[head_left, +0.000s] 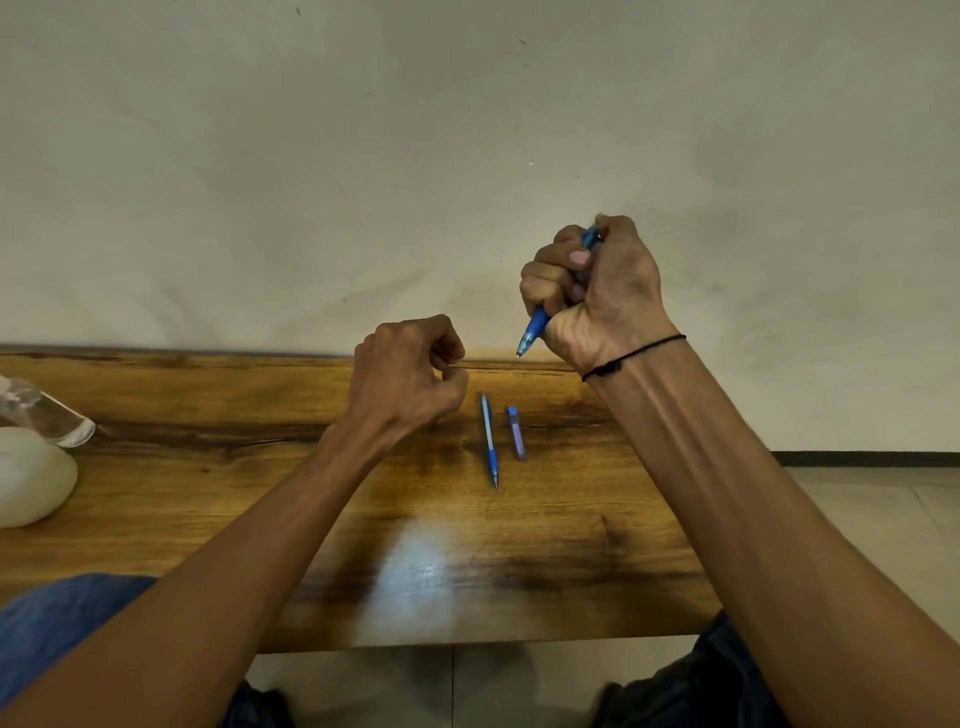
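My right hand (602, 291) is raised above the far edge of the wooden table (249, 499). Its fist grips a blue mechanical pencil (535, 330) with the tip pointing down and left. My left hand (405, 379) hovers over the table to the left of it, fingers curled. Its thumb and forefinger pinch what looks like a very thin pencil lead (453, 367). A second blue mechanical pencil (489, 441) lies on the table between my hands, and a small blue-purple lead case (516, 434) lies just right of it.
At the table's left edge lie a clear plastic bottle (47, 410) and a rounded white object (31, 478). A pale wall stands right behind the table. Tiled floor shows to the right and below, and my knees in jeans are at the near edge.
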